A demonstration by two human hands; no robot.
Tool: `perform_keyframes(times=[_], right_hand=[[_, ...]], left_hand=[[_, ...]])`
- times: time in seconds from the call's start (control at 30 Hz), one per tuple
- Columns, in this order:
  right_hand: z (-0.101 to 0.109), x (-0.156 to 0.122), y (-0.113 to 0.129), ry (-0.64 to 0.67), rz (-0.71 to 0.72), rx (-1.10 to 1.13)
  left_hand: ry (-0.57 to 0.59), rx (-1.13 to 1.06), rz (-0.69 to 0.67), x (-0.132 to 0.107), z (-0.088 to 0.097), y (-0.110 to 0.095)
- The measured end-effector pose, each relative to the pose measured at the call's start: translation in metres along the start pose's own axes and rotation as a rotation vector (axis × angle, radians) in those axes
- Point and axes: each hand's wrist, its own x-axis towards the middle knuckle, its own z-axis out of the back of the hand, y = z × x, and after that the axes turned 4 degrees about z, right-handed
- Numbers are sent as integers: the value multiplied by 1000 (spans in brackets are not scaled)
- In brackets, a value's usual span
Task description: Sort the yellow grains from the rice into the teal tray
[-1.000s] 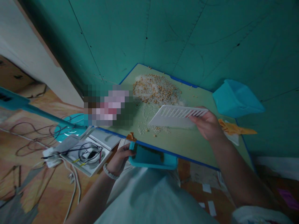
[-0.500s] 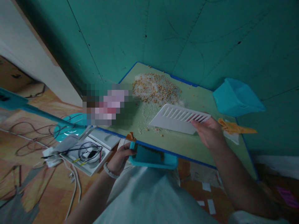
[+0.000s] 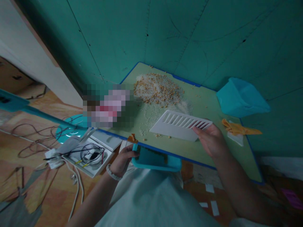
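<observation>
My right hand (image 3: pixel 209 138) grips the right end of a white slotted scraper (image 3: pixel 176 124), its long edge resting on the green board (image 3: pixel 189 145) close to the near edge. A few grains (image 3: pixel 162 136) lie just in front of the scraper. Farther back sits a pile of yellow beans mixed with white grains (image 3: pixel 158 90). My left hand (image 3: pixel 121 159) holds a teal tray (image 3: pixel 156 159) by its left side, just under the board's near edge, against my lap.
A teal container (image 3: pixel 241 97) lies on its side at the board's right, with an orange cloth (image 3: pixel 239 128) beside it. A blurred-out patch covers the board's left end. On the floor at left are a white box with cables (image 3: pixel 88 156) and a teal lamp base (image 3: pixel 68 127).
The scraper has been drawn towards me across the board, leaving a thin trail of white grains behind it; a few beans now lie at its near edge. The left hand and tray stayed put.
</observation>
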Motion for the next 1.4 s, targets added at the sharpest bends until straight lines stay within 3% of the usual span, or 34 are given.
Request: perform_keyframes(times=[0.77,1.1,1.4], right_hand=[[6,-28,-7,48,-64,-81],[4,-52,3,61,-85,-106],[-3,-40,0,-19,31,-126]], left_hand=[[-19,-23,29,-1,-8,-4],[-23,-17,33,0,-9,-3],[-12,-13,30,-2,-4,-5]])
